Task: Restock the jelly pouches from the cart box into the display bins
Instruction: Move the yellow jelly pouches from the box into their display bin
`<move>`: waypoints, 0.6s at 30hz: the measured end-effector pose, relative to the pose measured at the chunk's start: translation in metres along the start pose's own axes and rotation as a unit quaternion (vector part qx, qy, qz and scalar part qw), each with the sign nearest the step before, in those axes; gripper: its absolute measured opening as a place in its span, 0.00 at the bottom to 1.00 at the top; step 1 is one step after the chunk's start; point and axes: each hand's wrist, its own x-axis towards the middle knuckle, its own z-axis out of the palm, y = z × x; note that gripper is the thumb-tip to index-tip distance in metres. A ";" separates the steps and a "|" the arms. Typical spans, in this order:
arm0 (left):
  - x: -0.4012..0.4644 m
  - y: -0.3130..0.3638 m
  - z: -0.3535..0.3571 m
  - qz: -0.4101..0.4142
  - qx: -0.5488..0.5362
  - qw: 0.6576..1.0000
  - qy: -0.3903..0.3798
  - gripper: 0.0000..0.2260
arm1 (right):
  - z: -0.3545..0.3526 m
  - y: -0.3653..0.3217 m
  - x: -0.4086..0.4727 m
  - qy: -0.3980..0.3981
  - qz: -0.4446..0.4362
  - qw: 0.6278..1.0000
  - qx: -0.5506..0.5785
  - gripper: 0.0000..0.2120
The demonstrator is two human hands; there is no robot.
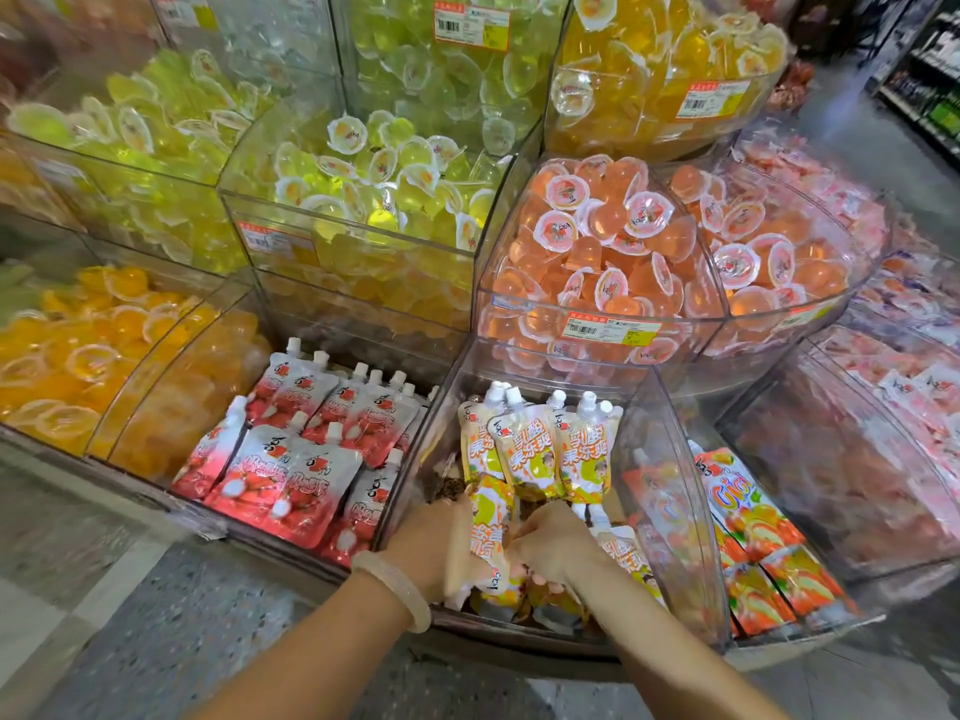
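**Jelly pouches going into the middle clear bin**

Jelly pouches (535, 449) in yellow and white stand upright, spouts up, at the back of a clear plastic display bin (670, 491) at the bottom tier of a stepped shop fixture. The floor (156, 615) beneath is speckled grey stone. To the left, a neighbouring bin holds red lychee pouches (306, 459) lying in overlapping rows; to the right, another holds orange pouches (748, 537) stacked on a slant. Higher tiers carry loose jelly cups: peach-coloured cups (613, 236) directly above the middle bin, yellow-green cups (379, 174) to their left, and orange cups (78, 335) at far left. Price labels (608, 330) are stuck to the bin fronts. At top right a dim aisle with shelves (930, 80) runs away.

Both hands reach into the front of the middle bin. The left hand (431, 543), a pale bangle (400, 589) on its wrist, curls around a yellow pouch (485, 537) that stands tilted between the two hands, its spout end low. The right hand (550, 543) has its fingers bent down onto more pouches lying in the bin's front; whether it actually grasps one cannot be told. The standing row sits just beyond both hands, not touching them.
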 end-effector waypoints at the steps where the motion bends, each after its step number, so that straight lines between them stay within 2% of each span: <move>1: -0.002 0.001 -0.001 0.002 0.004 1.000 0.007 0.28 | 0.000 0.000 0.001 0.018 -0.021 0.999 -0.022 0.08; 4: -0.001 -0.002 -0.002 0.005 -0.044 0.999 0.006 0.30 | 0.001 0.003 -0.001 0.089 -0.124 0.988 -0.010 0.12; 6: -0.003 -0.006 -0.004 0.015 -0.060 0.998 0.006 0.28 | -0.001 0.005 -0.005 0.074 -0.189 0.979 0.036 0.09; 8: -0.003 -0.007 -0.003 0.020 -0.034 0.999 0.003 0.22 | -0.005 0.008 -0.007 0.038 -0.228 0.973 -0.011 0.17; 10: -0.004 -0.006 -0.004 0.023 -0.010 1.000 0.000 0.19 | -0.008 0.010 -0.009 0.024 -0.241 0.968 -0.070 0.23; 13: -0.004 -0.003 -0.006 0.025 0.009 1.000 -0.001 0.17 | -0.008 0.010 -0.008 0.025 -0.236 0.966 -0.106 0.25; 18: -0.008 0.001 -0.007 0.023 0.032 0.999 -0.001 0.24 | -0.001 0.009 -0.008 0.030 -0.232 0.963 -0.134 0.28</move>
